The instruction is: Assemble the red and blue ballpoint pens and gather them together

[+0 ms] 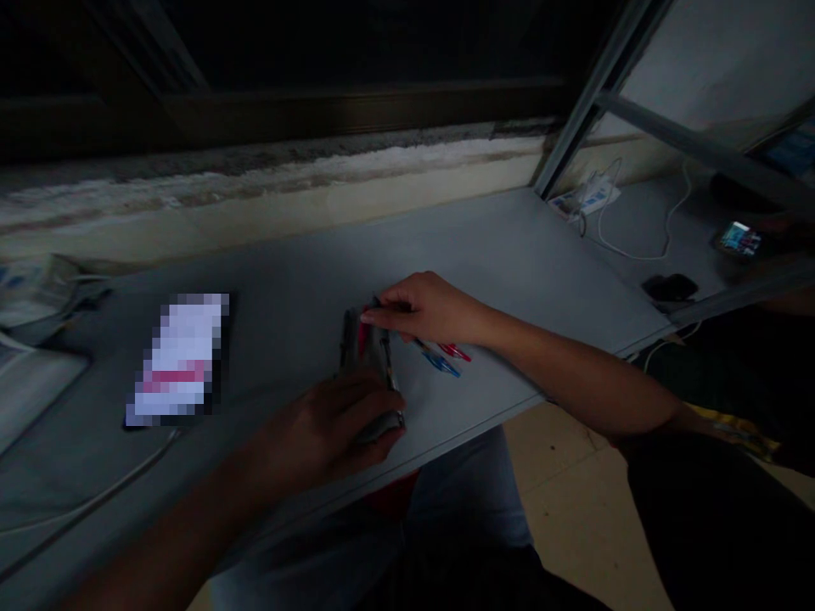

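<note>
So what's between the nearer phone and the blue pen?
The head view shows the left hand, the case-like object it holds and a pinkish item by the right hand.

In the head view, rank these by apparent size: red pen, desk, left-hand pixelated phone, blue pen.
Largest to smallest:
1. Desk
2. Pixelated phone
3. Blue pen and red pen: unranked; they look similar, and may be partly hidden.

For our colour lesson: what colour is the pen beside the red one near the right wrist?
Blue: the pen shows in the head view.
</note>
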Available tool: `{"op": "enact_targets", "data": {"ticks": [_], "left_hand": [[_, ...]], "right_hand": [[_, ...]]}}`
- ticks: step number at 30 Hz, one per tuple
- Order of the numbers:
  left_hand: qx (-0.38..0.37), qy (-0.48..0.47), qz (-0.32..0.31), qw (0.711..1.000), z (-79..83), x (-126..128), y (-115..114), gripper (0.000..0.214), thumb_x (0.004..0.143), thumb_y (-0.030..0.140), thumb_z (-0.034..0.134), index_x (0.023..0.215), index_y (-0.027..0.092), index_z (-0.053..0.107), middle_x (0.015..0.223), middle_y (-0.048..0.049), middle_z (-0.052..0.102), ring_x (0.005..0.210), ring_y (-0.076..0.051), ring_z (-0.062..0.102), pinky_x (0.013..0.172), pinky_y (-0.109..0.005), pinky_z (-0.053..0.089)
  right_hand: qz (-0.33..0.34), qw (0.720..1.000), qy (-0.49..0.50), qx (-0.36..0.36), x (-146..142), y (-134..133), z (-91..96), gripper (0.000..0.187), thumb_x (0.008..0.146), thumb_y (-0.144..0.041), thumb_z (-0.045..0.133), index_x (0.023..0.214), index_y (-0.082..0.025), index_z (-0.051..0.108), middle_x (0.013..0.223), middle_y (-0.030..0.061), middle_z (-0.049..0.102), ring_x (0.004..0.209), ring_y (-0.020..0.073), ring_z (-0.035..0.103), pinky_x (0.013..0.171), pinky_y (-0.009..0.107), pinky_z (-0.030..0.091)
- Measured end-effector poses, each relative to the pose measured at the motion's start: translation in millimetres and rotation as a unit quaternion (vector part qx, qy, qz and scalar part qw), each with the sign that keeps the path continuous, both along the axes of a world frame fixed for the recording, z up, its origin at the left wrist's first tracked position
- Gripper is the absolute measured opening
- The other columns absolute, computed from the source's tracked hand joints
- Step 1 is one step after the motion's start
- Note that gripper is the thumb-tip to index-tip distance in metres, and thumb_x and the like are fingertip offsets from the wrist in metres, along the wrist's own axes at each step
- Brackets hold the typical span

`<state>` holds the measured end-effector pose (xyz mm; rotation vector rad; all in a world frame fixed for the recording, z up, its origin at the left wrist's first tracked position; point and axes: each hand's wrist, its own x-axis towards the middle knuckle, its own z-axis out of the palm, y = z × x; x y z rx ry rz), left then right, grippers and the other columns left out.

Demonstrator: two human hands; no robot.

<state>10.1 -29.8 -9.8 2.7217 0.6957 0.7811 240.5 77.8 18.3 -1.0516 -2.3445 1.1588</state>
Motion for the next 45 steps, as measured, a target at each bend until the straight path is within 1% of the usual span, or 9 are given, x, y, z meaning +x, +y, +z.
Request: {"op": "enact_targets", "data": {"ticks": [4,8,12,15,21,26,32,41,45], "left_hand": [[0.012,-0.007,0.020,1.000,1.9,-0.3,1.2,0.014,0.116,0.028,0.059,0.126,0.021,0.066,0.103,-0.0055,0.079,0.092,-0.020,0.079,0.081,-0.029,0.065],[-0.035,0.025,0.156,0.987,2.9,-0.5,4.9,0.022,0.114,0.034,0.057,0.100,0.021,0.067,0.082,-0.0010,0.070,0.065,-0.017,0.068,0.064,-0.028,0.051],[-0.123,0.141,0.308,0.933,1.7,1.6,11.6,0.033,0.105,0.050,0.063,0.085,0.023,0.063,0.079,-0.0040,0.071,0.063,-0.023,0.066,0.059,-0.033,0.039],[-0.180,0.189,0.364,0.894,4.1,4.5,15.2,0.033,0.101,0.055,0.062,0.088,0.024,0.066,0.076,-0.0047,0.073,0.064,-0.026,0.068,0.060,-0.034,0.036],[-0.240,0.204,0.401,0.860,7.4,0.3,19.7,0.032,0.096,0.055,0.060,0.085,0.025,0.067,0.074,-0.0073,0.075,0.066,-0.030,0.072,0.061,-0.034,0.036],[-0.264,0.123,0.398,0.870,4.3,-5.6,23.5,0.036,0.095,0.058,0.056,0.085,0.025,0.066,0.072,-0.0054,0.075,0.063,-0.027,0.072,0.059,-0.034,0.041],[-0.253,0.020,0.375,0.892,6.1,-7.6,22.2,0.031,0.092,0.054,0.056,0.081,0.025,0.062,0.063,-0.0008,0.067,0.053,-0.020,0.062,0.055,-0.032,0.041],[-0.246,-0.050,0.330,0.910,8.7,-6.1,21.5,0.029,0.095,0.049,0.057,0.082,0.024,0.062,0.060,0.0035,0.060,0.052,-0.015,0.056,0.053,-0.028,0.042],[-0.239,-0.057,0.324,0.914,6.1,-7.7,21.1,0.028,0.097,0.048,0.057,0.082,0.024,0.060,0.060,0.0045,0.058,0.053,-0.015,0.055,0.053,-0.027,0.042]], "right_hand": [[0.014,0.998,-0.039,0.041,3.4,5.5,3.1,0.045,0.113,-0.041,0.059,0.074,-0.019,0.055,0.063,-0.0041,0.059,0.062,0.0101,0.051,0.072,0.029,0.031],[0.019,0.985,-0.122,0.118,5.1,8.6,0.3,0.046,0.112,-0.038,0.062,0.072,-0.020,0.051,0.064,-0.0051,0.045,0.063,0.0112,0.037,0.070,0.031,0.026],[-0.026,0.971,-0.163,0.171,5.3,5.4,-3.1,0.037,0.112,-0.046,0.063,0.090,-0.017,0.066,0.076,-0.0001,0.057,0.069,0.0141,0.041,0.070,0.032,0.025],[-0.026,0.970,-0.160,0.181,5.1,2.8,-1.6,0.035,0.114,-0.046,0.062,0.099,-0.016,0.070,0.080,0.0017,0.063,0.070,0.0145,0.046,0.070,0.031,0.026],[0.095,0.974,-0.123,0.162,4.3,0.8,-0.2,0.026,0.109,-0.039,0.072,0.097,-0.016,0.071,0.080,-0.0005,0.063,0.073,0.0143,0.052,0.072,0.030,0.030],[0.202,0.952,-0.119,0.196,3.6,-0.1,-4.1,0.013,0.105,-0.027,0.077,0.099,-0.016,0.074,0.083,0.0009,0.068,0.086,0.0190,0.062,0.085,0.032,0.038],[0.232,0.926,-0.149,0.256,4.0,-2.1,-5.3,0.018,0.109,-0.034,0.073,0.114,-0.017,0.075,0.101,0.0070,0.080,0.099,0.0236,0.068,0.093,0.037,0.038],[0.213,0.920,-0.173,0.281,11.1,-3.1,2.3,0.021,0.108,-0.026,0.070,0.126,-0.014,0.074,0.114,0.0125,0.079,0.108,0.0263,0.064,0.097,0.038,0.039],[0.220,0.914,-0.191,0.282,8.1,-5.2,0.8,0.019,0.111,-0.025,0.063,0.111,-0.014,0.078,0.106,0.0124,0.077,0.105,0.0264,0.063,0.097,0.039,0.040]]}}
